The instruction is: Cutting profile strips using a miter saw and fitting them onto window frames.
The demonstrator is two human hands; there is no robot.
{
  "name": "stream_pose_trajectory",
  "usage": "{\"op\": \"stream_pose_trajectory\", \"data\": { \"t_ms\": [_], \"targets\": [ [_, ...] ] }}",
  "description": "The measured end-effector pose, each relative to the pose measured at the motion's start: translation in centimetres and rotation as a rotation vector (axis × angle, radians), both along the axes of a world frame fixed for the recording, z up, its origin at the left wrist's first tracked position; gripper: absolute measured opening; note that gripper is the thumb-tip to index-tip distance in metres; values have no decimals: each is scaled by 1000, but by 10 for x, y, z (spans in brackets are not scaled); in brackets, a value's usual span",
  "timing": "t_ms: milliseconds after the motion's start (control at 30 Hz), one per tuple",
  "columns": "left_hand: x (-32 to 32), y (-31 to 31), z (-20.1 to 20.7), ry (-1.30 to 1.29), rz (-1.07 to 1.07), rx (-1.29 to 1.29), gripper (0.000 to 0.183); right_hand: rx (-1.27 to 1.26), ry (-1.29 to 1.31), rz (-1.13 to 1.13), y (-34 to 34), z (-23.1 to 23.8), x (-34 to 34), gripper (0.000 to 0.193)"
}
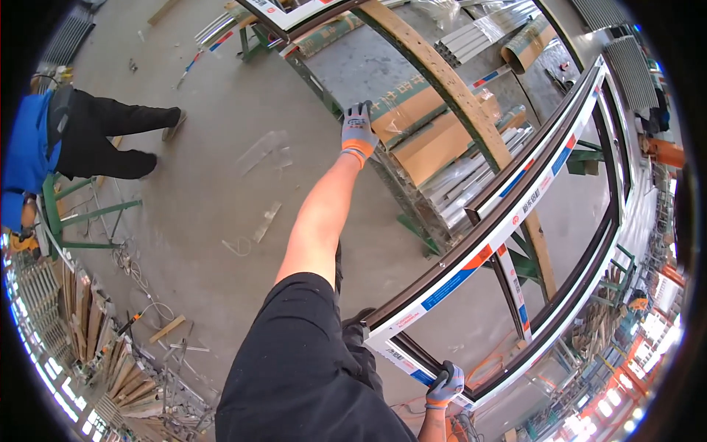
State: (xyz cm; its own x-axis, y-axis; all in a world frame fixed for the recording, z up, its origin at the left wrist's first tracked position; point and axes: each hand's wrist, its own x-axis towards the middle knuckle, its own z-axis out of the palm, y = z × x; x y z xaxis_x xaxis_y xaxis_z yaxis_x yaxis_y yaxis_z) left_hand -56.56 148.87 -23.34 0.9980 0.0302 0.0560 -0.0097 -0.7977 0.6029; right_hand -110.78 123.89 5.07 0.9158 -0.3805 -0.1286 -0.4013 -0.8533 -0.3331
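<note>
Grey floor takes up the most of what I see, running broad between the bench on my right and the co-worker on my left, with more of it showing through the openings of the frame. That brown-and-white window frame lies on my right, slanting from beside my legs toward the upper right; its long near edge carries protective film with red and blue patches. The bench stands ahead, its dark long edge facing the wide stretch of floor; near its closest corner, a narrow wedge of floor separates it from my side of the frame. The co-worker, in a blue top and black trousers, is well apart from me beside a green stand. A wooden plank arches over the bench and passes beneath the frame. Flattened brown cardboard lies on the bench, silver profiles just beside it. At the top, the corner of another frame juts in above the bench's far end.

My left hand, gloved in grey and orange, is at the bench's long edge, fingers pointing away from me; I cannot tell whether they are bent around it. My right hand grips the window frame's near end bar, fingers curled over it close to a corner. Smallest are the scraps of clear film on the floor.
</note>
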Motion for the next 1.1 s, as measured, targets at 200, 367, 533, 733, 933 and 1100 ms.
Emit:
{"op": "stream_pose_trajectory", "data": {
  "t_ms": [200,367,533,733,933,1100],
  "targets": [
    [-20,-13,-14,-52,160,-188,79,-39,30,23,-2,-3,-6,31],
    [-40,-38,-26,111,524,-323,78,-28,13,17,-2,-5,-10,45],
    [-51,-40,-26,22,536,-372,57,-5,39,33,-1,-5,-7,37],
    [-50,-32,-13,-38,515,-352,60,19,44,27,-1,-6,-11,46],
    [-44,-21,1,102,375,-349,66,27,47,9,-6,-10,-14,42],
    [-51,-4,-17,-8,390,-391,63,52,30,25,-5,-10,-8,44]
  ]
}}
